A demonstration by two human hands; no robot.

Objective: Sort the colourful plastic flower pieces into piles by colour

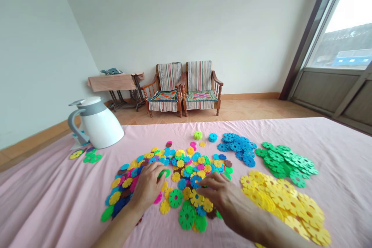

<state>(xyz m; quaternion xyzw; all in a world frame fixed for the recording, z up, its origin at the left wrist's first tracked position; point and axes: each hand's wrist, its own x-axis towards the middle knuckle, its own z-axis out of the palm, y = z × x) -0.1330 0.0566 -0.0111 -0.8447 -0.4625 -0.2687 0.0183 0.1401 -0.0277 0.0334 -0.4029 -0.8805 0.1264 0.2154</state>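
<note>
A heap of notched flower discs (pixel 180 163) lies on a cloth-covered tabletop (pixel 87 201). To the heap's left are loose discs (pixel 92 158) and, farther back, a thermal jug (pixel 106 128). To its right lie three disc piles (pixel 281 197). Just behind it stand two disc stacks (pixel 198 136). Far behind it, on the floor (pixel 250 106), stand two armchairs (pixel 199 79) and, farther left, a treadle stand (pixel 112 82).

No readable text, label, brand, number or sign anywhere in view.
</note>
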